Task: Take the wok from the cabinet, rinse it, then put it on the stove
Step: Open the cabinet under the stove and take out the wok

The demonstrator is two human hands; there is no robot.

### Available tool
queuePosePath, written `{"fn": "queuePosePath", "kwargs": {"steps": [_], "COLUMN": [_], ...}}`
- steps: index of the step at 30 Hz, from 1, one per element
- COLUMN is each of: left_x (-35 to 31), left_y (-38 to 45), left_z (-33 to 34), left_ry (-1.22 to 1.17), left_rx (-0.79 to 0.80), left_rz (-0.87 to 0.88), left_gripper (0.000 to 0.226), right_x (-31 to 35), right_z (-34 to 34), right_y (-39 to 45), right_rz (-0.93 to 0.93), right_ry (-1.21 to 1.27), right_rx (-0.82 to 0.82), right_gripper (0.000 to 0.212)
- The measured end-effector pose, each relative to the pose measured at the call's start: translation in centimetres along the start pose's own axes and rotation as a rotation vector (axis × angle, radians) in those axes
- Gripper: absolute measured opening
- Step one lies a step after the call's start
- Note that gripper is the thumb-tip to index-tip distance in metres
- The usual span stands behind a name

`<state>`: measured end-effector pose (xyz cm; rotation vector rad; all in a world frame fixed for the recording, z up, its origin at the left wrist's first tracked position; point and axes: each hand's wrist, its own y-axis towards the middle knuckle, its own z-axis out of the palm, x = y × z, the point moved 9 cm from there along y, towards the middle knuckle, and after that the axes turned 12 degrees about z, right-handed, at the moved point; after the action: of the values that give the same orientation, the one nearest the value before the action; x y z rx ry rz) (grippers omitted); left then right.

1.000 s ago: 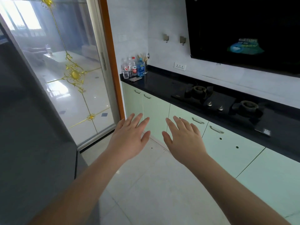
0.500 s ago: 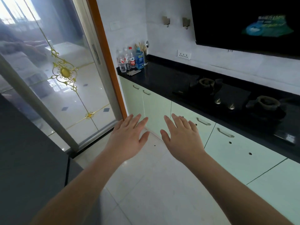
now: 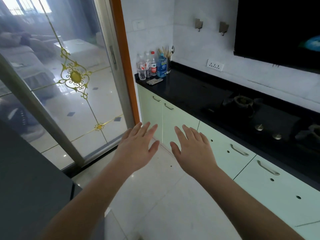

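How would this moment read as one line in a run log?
stage: before cabinet | left hand: open, empty | right hand: open, empty | cabinet doors: closed | wok: not visible | stove: bare

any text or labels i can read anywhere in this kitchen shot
No text here can be read.
Red-capped bottle: red and white label, print too small to read.
Clear bottle: red mark on its label, unreadable.
Blue bottle: label blurred.
Range hood: blue-green sticker at the frame edge, blurred.
Wall socket: no readable markings.
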<state>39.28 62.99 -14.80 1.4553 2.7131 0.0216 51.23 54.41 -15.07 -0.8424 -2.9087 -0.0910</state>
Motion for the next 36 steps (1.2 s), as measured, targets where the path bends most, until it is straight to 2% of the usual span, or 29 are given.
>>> {"fn": "queuePosePath", "kwargs": {"steps": [2, 5, 9, 12, 15, 22, 28, 36], "left_x": [2.9, 6.9, 11.1, 13.0, 14.5, 17.0, 17.9, 18.7], "left_y": [1.2, 3.0, 5.6, 7.4, 9.2, 14.6, 22.0, 30.4], "left_z": [0.3, 0.5, 0.2, 0.4, 0.8, 2.2, 4.2, 5.6], "left_ry": [-0.009, -0.027, -0.023, -0.037, -0.045, -0.059, -0.028, -0.003], "left_rx": [0.005, 0.016, 0.006, 0.006, 0.017, 0.039, 0.080, 0.146], "left_rz": [-0.002, 0.011, 0.040, 0.057, 0.068, 0.081, 0.110, 0.128], "left_gripper": [0.061, 0.061, 0.061, 0.060, 0.060, 0.060, 0.061, 0.062], "right_x": [2.2, 4.8, 7.5, 8.5, 9.1, 8.8, 6.2, 3.5], "right_z": [0.5, 0.9, 0.8, 1.7, 2.2, 4.0, 6.1, 7.6], "right_y": [2.1, 5.5, 9.1, 11.2, 13.3, 19.0, 25.9, 33.9], "right_rz": [0.002, 0.013, 0.042, 0.064, 0.070, 0.077, 0.123, 0.142], "right_ry": [-0.014, -0.015, -0.010, -0.015, -0.031, -0.025, 0.018, 0.056], "right_rx": [-0.004, 0.004, -0.035, -0.010, -0.013, 0.000, 0.036, 0.050], "right_gripper": [0.071, 0.065, 0.079, 0.066, 0.063, 0.084, 0.061, 0.060]}}
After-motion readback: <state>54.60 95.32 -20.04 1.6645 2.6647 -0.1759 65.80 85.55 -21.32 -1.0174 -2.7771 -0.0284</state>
